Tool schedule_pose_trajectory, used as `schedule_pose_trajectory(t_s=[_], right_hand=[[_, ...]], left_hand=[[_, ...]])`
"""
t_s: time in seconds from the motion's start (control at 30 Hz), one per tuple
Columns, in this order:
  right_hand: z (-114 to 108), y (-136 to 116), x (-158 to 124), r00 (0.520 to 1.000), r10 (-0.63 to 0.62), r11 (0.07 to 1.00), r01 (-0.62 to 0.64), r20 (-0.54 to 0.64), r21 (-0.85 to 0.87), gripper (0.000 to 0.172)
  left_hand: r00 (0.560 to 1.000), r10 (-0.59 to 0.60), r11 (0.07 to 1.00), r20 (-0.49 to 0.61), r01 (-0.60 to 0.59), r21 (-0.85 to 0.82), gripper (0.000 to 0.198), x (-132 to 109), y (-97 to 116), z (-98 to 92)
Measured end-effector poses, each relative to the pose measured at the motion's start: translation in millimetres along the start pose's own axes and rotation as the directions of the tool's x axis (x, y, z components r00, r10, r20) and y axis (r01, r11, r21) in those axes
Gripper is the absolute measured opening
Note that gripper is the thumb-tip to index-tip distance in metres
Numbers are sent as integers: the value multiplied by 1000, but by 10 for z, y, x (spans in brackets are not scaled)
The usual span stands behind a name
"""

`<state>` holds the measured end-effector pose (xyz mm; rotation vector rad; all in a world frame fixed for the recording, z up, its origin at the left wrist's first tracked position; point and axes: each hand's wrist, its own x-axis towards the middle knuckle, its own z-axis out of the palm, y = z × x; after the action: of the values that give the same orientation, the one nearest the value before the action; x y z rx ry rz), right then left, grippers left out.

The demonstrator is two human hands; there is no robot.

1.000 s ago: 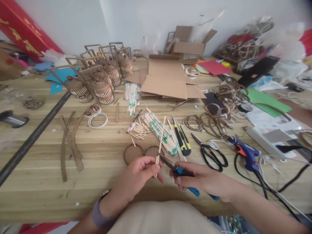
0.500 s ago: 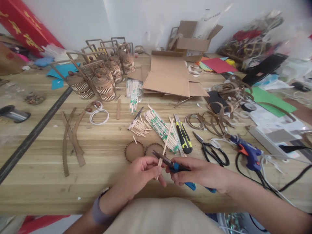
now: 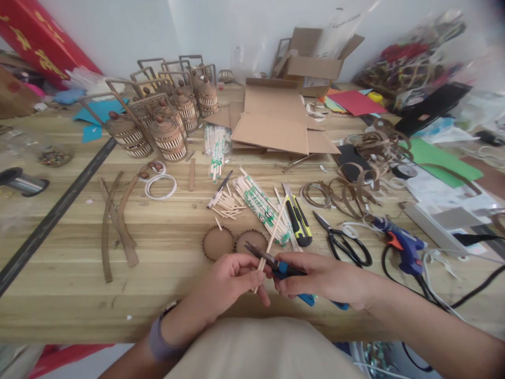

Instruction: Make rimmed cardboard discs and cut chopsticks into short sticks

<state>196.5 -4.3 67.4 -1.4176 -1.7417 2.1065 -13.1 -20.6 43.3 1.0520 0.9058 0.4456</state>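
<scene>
My left hand (image 3: 236, 276) pinches a pair of pale wooden chopsticks (image 3: 275, 231), which slant up and away to the right. In my right hand (image 3: 315, 278) is a pair of pliers (image 3: 284, 269) with dark pointed jaws and blue handles. Those jaws lie across the chopsticks just above my left fingertips. Beyond the hands are two round brown discs with beaded-looking rims, a left disc (image 3: 218, 243) and a right disc (image 3: 251, 242) partly covered by the pliers' tip. Short cut stick pieces (image 3: 228, 204) lie in a loose pile behind them.
Wrapped chopsticks (image 3: 260, 202), a yellow-black utility knife (image 3: 299, 221), black scissors (image 3: 345, 242) and a blue glue gun (image 3: 404, 245) lie beyond and to the right. Woven lidded baskets (image 3: 169, 139) with tall handles stand back left. Flattened cardboard (image 3: 272, 126) lies at the back.
The chopsticks' far end has tipped slightly to the right. Both hands keep their grips, with the pliers still across the sticks. The whole view has shifted very slightly.
</scene>
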Motion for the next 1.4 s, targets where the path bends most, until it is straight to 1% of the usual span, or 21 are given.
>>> schedule_pose_trajectory(t_s=[0.1,0.23,0.37,0.7,0.9,1.03,1.17,1.3,1.4], right_hand=[[-4,11,6,1000,-16,1000,16,5,-16,20],[-6,6,-1,999,-37,999,37,20,-35,20],[-6,-12,-9,999,-28,998,29,18,-64,17],[7,-18,13,1000,-22,985,18,-18,-174,17],[66,-8,16,996,-68,976,55,-56,-210,14],[113,20,23,991,-90,965,63,-96,-256,9],[150,49,29,989,-96,963,63,-116,-262,7],[134,53,34,984,-125,958,86,-128,-272,10],[94,55,37,989,-123,970,102,-87,-219,14]], left_hand=[[1000,1,1000,12,-1,-2,34,-1,19,2],[1000,-14,1000,2,14,-1,35,-7,33,4],[1000,-10,1000,19,10,-21,34,-11,22,1],[1000,-11,1000,3,11,-15,32,-1,24,9],[1000,-17,1000,-8,17,22,32,-25,35,22],[1000,-7,999,-18,8,42,32,-36,21,24],[1000,-8,995,-23,11,102,31,-61,15,36],[999,1,988,-46,6,153,27,-74,6,39],[999,21,986,-49,-13,167,28,-68,-5,29]])
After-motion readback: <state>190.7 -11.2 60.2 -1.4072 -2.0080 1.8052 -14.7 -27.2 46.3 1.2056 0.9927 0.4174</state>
